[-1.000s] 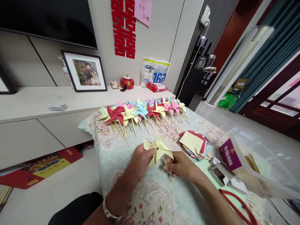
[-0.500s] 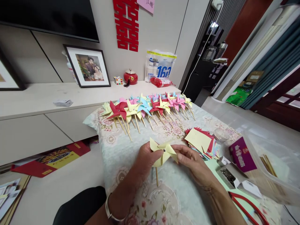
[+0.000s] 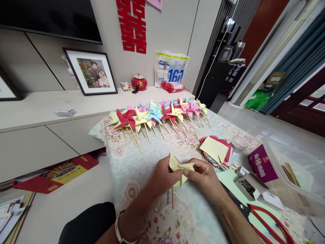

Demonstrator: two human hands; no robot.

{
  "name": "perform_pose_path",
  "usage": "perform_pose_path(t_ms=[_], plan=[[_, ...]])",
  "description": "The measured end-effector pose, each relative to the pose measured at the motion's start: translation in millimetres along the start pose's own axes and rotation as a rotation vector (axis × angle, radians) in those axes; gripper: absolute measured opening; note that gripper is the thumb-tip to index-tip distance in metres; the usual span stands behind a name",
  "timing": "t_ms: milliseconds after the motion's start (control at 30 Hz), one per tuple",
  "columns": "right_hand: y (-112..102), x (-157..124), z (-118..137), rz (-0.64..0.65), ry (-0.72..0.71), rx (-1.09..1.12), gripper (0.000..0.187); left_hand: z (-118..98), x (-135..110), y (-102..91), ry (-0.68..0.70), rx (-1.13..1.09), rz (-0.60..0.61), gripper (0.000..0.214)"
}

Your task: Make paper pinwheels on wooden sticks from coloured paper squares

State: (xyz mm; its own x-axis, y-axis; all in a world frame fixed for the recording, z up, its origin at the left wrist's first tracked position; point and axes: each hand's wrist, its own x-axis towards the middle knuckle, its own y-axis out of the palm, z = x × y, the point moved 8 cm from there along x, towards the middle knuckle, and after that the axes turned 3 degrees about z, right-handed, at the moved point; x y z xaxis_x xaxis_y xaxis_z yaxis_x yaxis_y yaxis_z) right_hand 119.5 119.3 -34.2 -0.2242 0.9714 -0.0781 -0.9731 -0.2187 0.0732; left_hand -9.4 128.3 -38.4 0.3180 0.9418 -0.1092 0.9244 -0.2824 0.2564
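A pale yellow paper pinwheel (image 3: 174, 165) on a thin wooden stick (image 3: 173, 198) is held between my two hands above the flowered tablecloth. My left hand (image 3: 166, 174) grips its left side, thumb pressed near the centre. From the right, my right hand (image 3: 203, 173) pinches a yellow blade, its thumb beside the left thumb. The hub is covered by the thumbs. Beyond my hands, several finished pinwheels (image 3: 154, 116) in red, yellow, blue and pink lie in a row. To the right is a stack of coloured paper squares (image 3: 214, 149), yellow on top.
Red-handled scissors (image 3: 269, 211) lie at the lower right, partly under my right arm. Beside them are a small box of dark fasteners (image 3: 247, 189) and a clear plastic bin (image 3: 304, 166) holding sticks. A round clear container (image 3: 239, 144) stands behind the paper.
Both thumbs have come together over the pinwheel's centre, hiding the hub. My right hand has moved left and now pinches a blade. The view has shifted slightly, showing more of the scissors.
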Motion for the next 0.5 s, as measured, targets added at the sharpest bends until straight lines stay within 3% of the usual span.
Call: perform_pose_path(t_ms=[67, 133, 267, 400, 500], plan=[[-2, -2, 6, -0.014, 0.011, 0.084, 0.022, -3, 1, -1.5, 0.014, -0.072, 0.028, 0.019], [-3, -4, 10, 0.002, 0.045, 0.207, 0.024, -11, 2, -11.8, 0.092, -0.097, -0.019, 0.020], [13, -10, 8, 0.174, 0.190, 0.316, 0.039, -33, -3, -29.6, 0.309, -0.097, -0.115, 0.035], [42, -19, 1, 0.404, 0.250, 0.248, 0.037, -46, -15, -16.1, 0.400, -0.124, -0.014, 0.040], [55, -20, -5, 0.456, 0.215, 0.181, 0.025, -51, -23, -1.4, 0.409, -0.212, 0.091, 0.042]])
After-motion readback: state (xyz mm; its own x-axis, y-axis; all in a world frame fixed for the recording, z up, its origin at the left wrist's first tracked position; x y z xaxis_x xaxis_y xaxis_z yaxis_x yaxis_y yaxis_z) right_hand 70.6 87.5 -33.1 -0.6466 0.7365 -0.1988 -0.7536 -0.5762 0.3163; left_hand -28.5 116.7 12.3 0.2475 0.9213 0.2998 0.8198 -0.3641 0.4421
